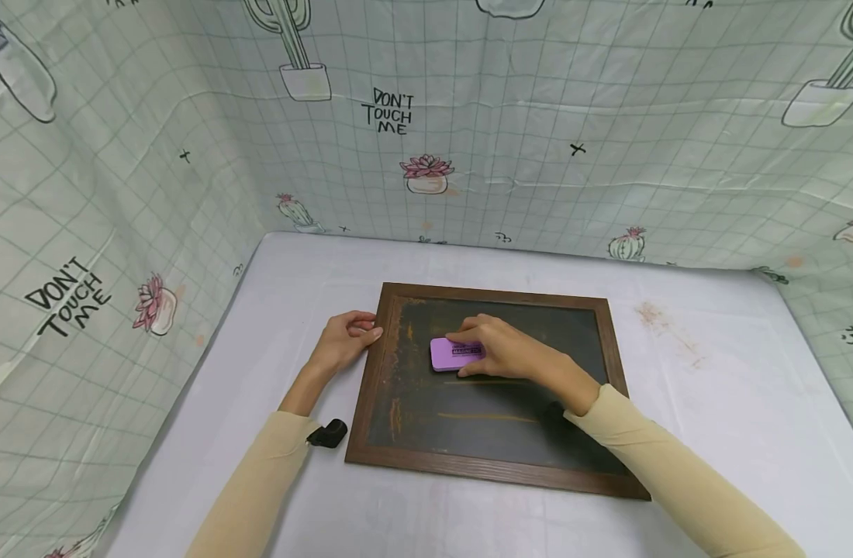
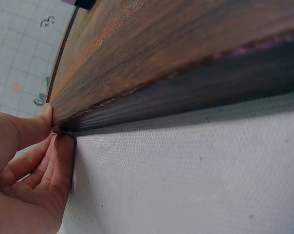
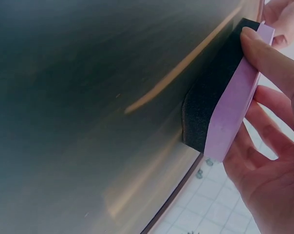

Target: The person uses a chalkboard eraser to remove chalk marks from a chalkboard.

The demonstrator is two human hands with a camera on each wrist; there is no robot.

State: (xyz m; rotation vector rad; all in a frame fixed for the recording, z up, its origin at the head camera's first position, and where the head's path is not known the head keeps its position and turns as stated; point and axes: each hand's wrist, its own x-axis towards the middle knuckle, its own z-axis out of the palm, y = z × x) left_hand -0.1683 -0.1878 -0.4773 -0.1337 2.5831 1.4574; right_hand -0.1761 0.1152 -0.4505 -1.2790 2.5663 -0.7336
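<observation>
A chalkboard (image 1: 482, 449) in a brown wooden frame lies flat on the white table, with orange chalk streaks (image 1: 488, 418) and smudges on its dark face. My right hand (image 1: 506, 347) grips a purple eraser (image 1: 443, 354) by its sides, thumb on one and fingers on the other. In the right wrist view the eraser's black felt (image 3: 210, 92) faces the board, beside an orange streak. My left hand (image 1: 343, 339) holds the frame's left edge. Seen from the left wrist, its thumb lies on top of the frame (image 2: 152, 63) and its fingertips meet the outer side below.
Orange dust (image 1: 653, 314) marks the white tablecloth (image 1: 733, 387) right of the board. A grid-patterned curtain (image 1: 496, 139) with cactus drawings encloses the back and sides. A black wrist device (image 1: 329, 434) sits at the left sleeve.
</observation>
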